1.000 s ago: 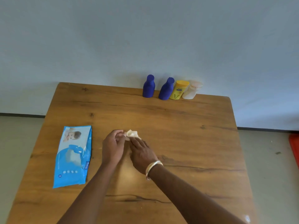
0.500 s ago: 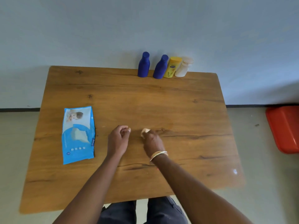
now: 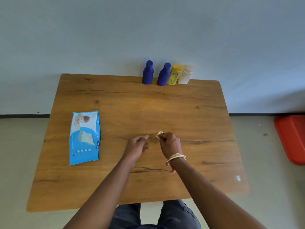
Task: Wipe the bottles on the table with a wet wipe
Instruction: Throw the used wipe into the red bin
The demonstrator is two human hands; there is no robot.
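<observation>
The wipe, wadded small, is pinched in the right hand. A second ago both hands worked it. The left hand has let go and hangs loosely curled, seemingly empty, so wiping can begin. The bottles stand untouched at twelve o'clock. The pack lies at nine, its lettering unreadable.

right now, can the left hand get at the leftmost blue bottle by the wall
Probably yes. The left hand seems to hold nothing, and only bare table lies between it and the leftmost blue bottle, though it stands at the far edge.
</observation>
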